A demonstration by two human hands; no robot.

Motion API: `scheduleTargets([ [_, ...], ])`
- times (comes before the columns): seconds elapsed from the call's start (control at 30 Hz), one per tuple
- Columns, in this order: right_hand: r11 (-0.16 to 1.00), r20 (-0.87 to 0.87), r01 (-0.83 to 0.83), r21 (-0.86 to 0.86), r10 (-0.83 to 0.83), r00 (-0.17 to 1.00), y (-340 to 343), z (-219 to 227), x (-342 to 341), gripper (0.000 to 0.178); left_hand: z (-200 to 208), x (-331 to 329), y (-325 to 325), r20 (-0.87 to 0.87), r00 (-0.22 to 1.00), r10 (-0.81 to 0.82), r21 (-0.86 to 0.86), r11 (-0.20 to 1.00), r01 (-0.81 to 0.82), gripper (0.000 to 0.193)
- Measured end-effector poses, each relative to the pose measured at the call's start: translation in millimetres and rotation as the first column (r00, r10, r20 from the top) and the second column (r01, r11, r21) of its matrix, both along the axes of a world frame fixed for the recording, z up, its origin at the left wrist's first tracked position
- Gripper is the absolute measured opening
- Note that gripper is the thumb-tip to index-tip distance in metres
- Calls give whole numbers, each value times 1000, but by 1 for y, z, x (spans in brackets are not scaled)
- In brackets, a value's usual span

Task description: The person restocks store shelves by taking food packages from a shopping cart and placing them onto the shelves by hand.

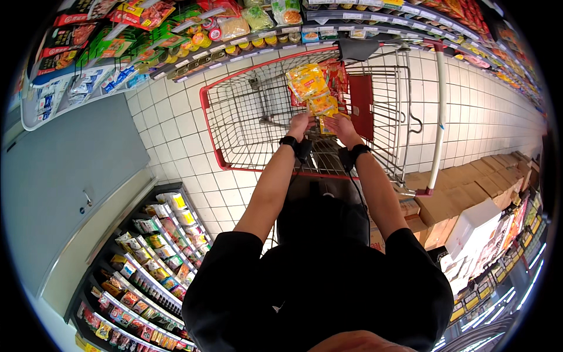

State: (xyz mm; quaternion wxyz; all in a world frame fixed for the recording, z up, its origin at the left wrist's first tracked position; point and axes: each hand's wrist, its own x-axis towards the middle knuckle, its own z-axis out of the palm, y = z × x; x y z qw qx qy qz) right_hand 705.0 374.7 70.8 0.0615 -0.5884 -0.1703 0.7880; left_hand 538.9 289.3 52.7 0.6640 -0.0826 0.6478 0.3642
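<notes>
Both my arms reach forward over the near rim of a wire shopping cart (214,154). Inside it, several yellow packets (308,81) lie in a pile, with red packets (335,76) beside and partly under them. At the near end of the pile, my left hand (299,125) has its fingers curled at the left edge of a yellow packet (322,106). My right hand (342,127) grips the same area from the right, thumb and fingers closed on the packet's near edge. The fingertips are small and partly hidden by the packaging.
A red panel (361,107) and the cart's handle (441,117) are on the right. Shelves of packaged food (258,42) run along the far side. Cardboard boxes (463,196) are stacked at right. A snack rack (153,252) and a grey door (70,176) stand at left.
</notes>
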Motion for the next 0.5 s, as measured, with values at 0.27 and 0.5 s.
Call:
scheduleTargets([
  [0.27,999,33,6,-43,-5,999,8,-61,3,42,-90,21,0,-24,996,88,-73,993,-89,31],
  [0.5,990,19,33,-135,-31,999,9,-82,21,45,-122,48,8,-268,956,119,-63,988,-140,42],
])
